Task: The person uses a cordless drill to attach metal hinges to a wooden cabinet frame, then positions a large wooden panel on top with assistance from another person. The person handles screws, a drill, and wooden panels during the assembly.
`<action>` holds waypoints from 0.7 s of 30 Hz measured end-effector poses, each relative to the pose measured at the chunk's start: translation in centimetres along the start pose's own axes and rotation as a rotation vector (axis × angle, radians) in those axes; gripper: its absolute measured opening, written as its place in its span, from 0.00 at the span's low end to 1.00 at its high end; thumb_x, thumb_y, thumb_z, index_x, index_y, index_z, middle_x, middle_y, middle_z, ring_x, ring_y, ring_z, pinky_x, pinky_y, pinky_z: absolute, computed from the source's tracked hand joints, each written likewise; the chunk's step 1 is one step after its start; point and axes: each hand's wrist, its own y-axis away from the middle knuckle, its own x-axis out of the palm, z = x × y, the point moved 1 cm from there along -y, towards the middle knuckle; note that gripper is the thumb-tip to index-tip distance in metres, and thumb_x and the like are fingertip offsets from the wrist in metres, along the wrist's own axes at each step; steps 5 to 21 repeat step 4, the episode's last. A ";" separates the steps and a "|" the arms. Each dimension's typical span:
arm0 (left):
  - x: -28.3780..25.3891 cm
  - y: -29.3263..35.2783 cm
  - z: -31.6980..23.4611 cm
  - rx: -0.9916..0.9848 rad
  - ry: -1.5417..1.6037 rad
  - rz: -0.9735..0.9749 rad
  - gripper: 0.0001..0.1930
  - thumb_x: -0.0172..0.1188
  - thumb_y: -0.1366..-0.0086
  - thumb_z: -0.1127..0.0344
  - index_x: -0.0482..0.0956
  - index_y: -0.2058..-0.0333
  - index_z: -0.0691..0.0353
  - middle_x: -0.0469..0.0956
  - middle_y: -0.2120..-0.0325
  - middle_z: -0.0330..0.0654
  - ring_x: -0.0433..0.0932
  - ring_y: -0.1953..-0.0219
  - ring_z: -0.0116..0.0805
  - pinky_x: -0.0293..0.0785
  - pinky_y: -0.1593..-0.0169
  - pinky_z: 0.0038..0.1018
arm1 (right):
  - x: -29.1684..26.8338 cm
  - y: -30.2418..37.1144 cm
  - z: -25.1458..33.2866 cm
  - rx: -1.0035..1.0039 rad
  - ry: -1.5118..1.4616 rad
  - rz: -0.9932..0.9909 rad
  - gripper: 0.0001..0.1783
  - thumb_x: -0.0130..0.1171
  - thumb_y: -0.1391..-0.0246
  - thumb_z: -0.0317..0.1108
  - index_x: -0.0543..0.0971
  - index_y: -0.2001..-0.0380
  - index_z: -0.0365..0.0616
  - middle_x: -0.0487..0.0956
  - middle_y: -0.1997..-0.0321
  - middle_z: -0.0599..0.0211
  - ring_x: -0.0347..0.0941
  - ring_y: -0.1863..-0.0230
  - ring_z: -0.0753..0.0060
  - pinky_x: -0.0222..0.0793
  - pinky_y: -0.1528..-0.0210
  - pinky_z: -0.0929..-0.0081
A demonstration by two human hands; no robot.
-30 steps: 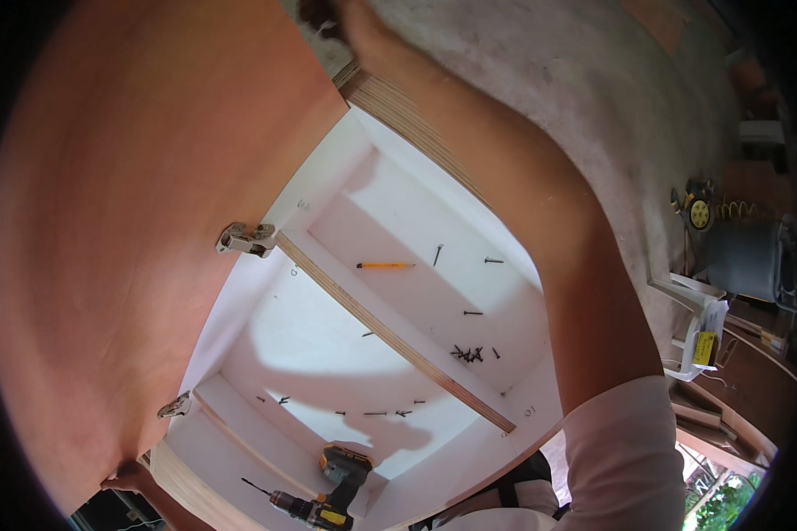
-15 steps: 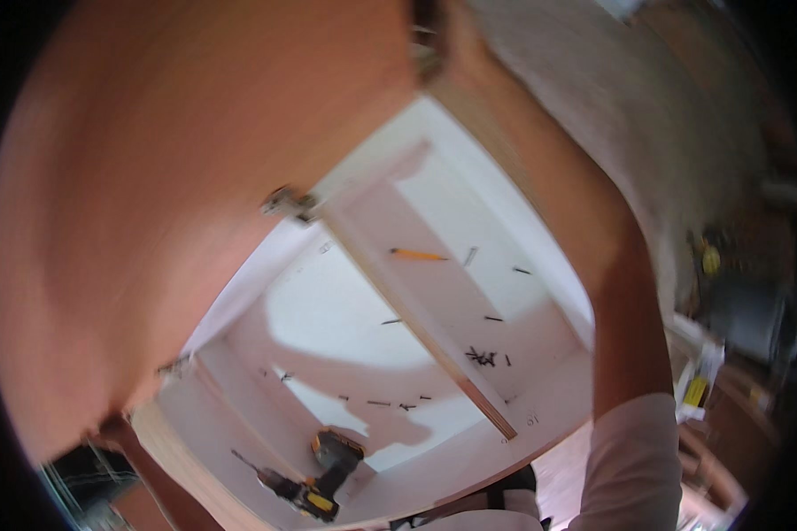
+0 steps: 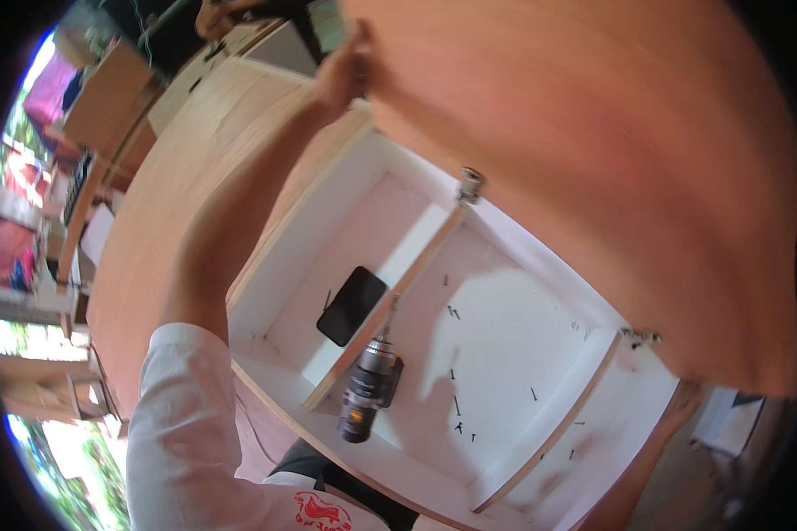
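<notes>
A large reddish-brown wooden door panel [image 3: 593, 159] stands over the far right side of a white-lined cabinet box [image 3: 558, 354]. My left hand [image 3: 341, 75] grips the panel's left edge, fingers closed round it. Down at the panel's lower right corner, my right hand [image 3: 682, 405] holds the edge, its fingers partly hidden. Between panel and box sit two metal hinges, one at a divider's end [image 3: 470, 184] and one lower right [image 3: 639, 337]. A black cordless drill [image 3: 363, 398] rests against the left divider, bit pointing away from me.
A black phone [image 3: 352, 305] lies in the left compartment. Several dark screws [image 3: 457, 405] are scattered over the box floor. Beyond my left arm is a broad wooden panel [image 3: 186, 168]. At the upper left another person's hand [image 3: 211, 19] shows beside more boards.
The view has swung, so the door panel has passed from the left side to the right. The phone has come into view, and the orange pencil no longer shows. Both hands remain on the panel.
</notes>
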 end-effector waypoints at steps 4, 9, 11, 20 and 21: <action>-1.2 0.4 1.3 -0.062 -0.055 0.147 0.45 0.36 0.33 0.23 0.75 0.44 0.62 0.74 0.47 0.46 0.71 0.44 0.40 0.64 0.37 0.41 | 3.7 1.9 4.5 0.131 0.014 -0.133 0.52 0.46 0.36 0.66 0.49 0.29 0.30 0.53 0.25 0.39 0.49 0.24 0.49 0.40 0.22 0.55; -1.2 0.4 1.3 -0.062 -0.055 0.147 0.45 0.36 0.33 0.23 0.75 0.44 0.62 0.74 0.47 0.46 0.71 0.44 0.40 0.64 0.37 0.41 | 3.7 1.9 4.5 0.131 0.014 -0.133 0.52 0.46 0.36 0.66 0.49 0.29 0.30 0.53 0.25 0.39 0.49 0.24 0.49 0.40 0.22 0.55; -1.2 0.4 1.3 -0.062 -0.055 0.147 0.45 0.36 0.33 0.23 0.75 0.44 0.62 0.74 0.47 0.46 0.71 0.44 0.40 0.64 0.37 0.41 | 3.7 1.9 4.5 0.131 0.014 -0.133 0.52 0.46 0.36 0.66 0.49 0.29 0.30 0.53 0.25 0.39 0.49 0.24 0.49 0.40 0.22 0.55; -1.2 0.4 1.3 -0.062 -0.055 0.147 0.45 0.36 0.33 0.23 0.75 0.44 0.62 0.74 0.47 0.46 0.71 0.44 0.40 0.64 0.37 0.41 | 3.7 1.9 4.5 0.131 0.014 -0.133 0.52 0.46 0.36 0.66 0.49 0.29 0.30 0.53 0.25 0.39 0.49 0.24 0.49 0.40 0.22 0.55; -1.2 0.4 1.3 -0.062 -0.055 0.147 0.45 0.36 0.33 0.23 0.75 0.44 0.62 0.74 0.47 0.46 0.71 0.44 0.40 0.64 0.37 0.41 | 3.7 1.9 4.5 0.131 0.014 -0.133 0.52 0.46 0.36 0.66 0.49 0.29 0.30 0.53 0.25 0.39 0.49 0.24 0.49 0.40 0.22 0.55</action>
